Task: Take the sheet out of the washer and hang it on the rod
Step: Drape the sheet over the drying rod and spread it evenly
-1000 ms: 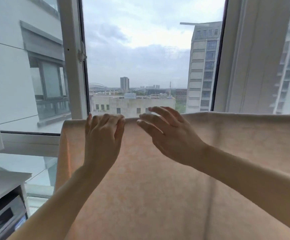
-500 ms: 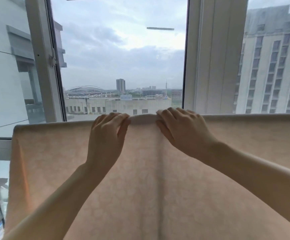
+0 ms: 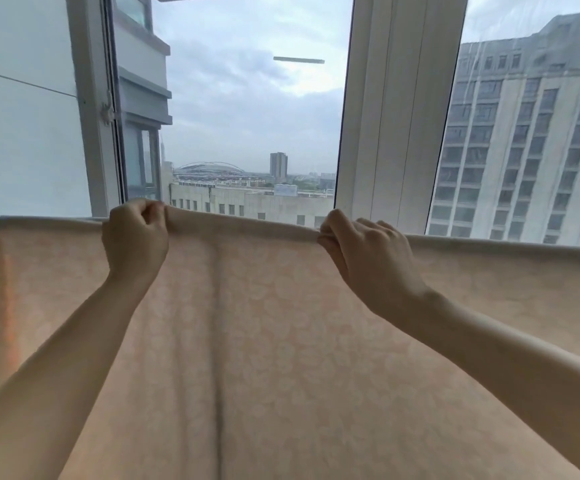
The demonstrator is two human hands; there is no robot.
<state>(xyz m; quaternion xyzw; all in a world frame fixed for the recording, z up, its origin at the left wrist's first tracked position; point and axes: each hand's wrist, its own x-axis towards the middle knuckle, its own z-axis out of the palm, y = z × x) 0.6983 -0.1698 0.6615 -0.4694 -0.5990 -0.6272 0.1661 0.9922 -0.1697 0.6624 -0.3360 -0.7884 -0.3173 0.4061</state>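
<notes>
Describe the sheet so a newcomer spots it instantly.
Below the window with the city view, the sheet spans the lower picture, its top edge gripped by the left hand and right hand. Nothing else is pale peach cloth with a faint floral print.

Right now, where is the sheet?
In the head view the sheet fills the lower half, in front of the window frame, its top edge gripped by the left hand and the right hand.
</notes>
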